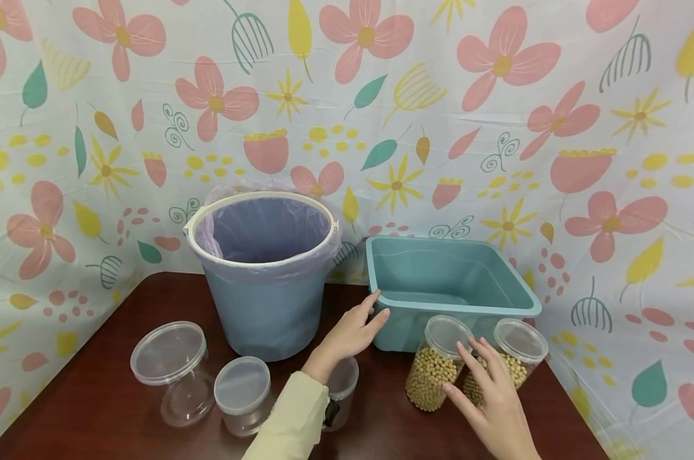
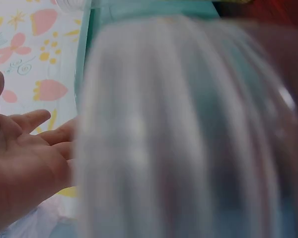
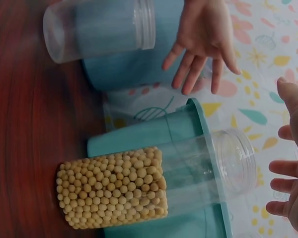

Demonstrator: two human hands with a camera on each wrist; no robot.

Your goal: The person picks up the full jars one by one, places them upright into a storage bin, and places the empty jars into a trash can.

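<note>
My left hand (image 1: 349, 335) reaches over the table with its fingers extended, near the front left corner of the teal tub (image 1: 456, 310). Below its wrist stands a lidded clear jar (image 1: 345, 380), partly hidden by the sleeve; a clear ribbed container (image 2: 188, 129) blurs across the left wrist view. My right hand (image 1: 496, 406) is spread before two clear lidded jars of soybeans, the left one (image 1: 429, 377) and the right one (image 1: 520, 345), partly covering the latter. In the right wrist view, a gap shows between the fingers and a soybean jar (image 3: 114, 188). Both hands hold nothing.
A blue bucket (image 1: 266, 313) lined with a thin purple bag stands at the back left. In front of it are a larger clear jar (image 1: 177, 364) and a smaller lidded jar (image 1: 243, 393). Flower-patterned cloth (image 1: 324, 128) hangs behind the dark red table (image 1: 94, 383).
</note>
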